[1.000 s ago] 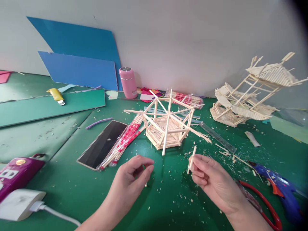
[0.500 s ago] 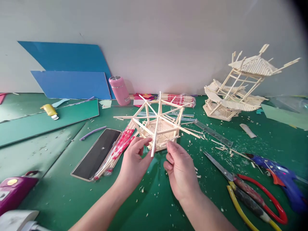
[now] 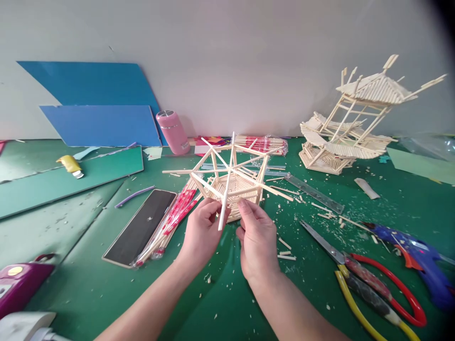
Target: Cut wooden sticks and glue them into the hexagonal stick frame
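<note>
A hexagonal frame of thin wooden sticks (image 3: 232, 182), with spokes meeting at its top, stands on the green mat (image 3: 227, 293) at the centre. My left hand (image 3: 202, 232) grips its near left edge with thumb and fingers. My right hand (image 3: 256, 237) pinches its near right edge; whether a short stick is still in those fingers is hidden. A finished stick pagoda (image 3: 355, 123) leans at the back right.
A black tablet (image 3: 142, 225) and a packet of sticks (image 3: 170, 222) lie left of the frame. Shears with red and yellow handles (image 3: 366, 289), a blue glue gun (image 3: 419, 265) and a clear ruler (image 3: 313, 192) lie to the right. A pink bottle (image 3: 169, 131) and blue boards (image 3: 95, 123) stand by the wall.
Both hands moved forward from the near mat to the stick frame and took hold of its near edge. The short stick held up in my right hand is no longer visible.
</note>
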Demonstrator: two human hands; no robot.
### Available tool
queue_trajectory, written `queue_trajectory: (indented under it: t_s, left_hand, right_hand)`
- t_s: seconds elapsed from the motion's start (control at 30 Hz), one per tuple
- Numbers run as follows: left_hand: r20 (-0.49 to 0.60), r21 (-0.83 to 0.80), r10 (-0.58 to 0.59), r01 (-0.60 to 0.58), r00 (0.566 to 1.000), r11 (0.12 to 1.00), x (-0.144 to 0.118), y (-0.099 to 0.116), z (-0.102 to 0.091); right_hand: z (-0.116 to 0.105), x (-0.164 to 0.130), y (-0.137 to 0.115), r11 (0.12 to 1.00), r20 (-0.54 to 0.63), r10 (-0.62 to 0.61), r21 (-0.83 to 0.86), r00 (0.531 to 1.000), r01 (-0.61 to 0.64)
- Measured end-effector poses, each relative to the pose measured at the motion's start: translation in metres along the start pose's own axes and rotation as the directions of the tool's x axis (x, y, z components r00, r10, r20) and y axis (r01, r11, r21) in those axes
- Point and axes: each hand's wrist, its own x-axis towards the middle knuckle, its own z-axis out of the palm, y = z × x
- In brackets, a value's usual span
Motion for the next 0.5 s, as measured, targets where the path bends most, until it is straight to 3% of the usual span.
queue_trajectory:
  t_s: [0.5]
  left_hand:
    - [0.039,0.017,-0.029,0.028,0.999,0.999,0.015,0.008,-0.014]
  right_hand:
    - [0.015,0.009,-0.011,0.993,0.015,-0.118,-0.014,0.993,0.118]
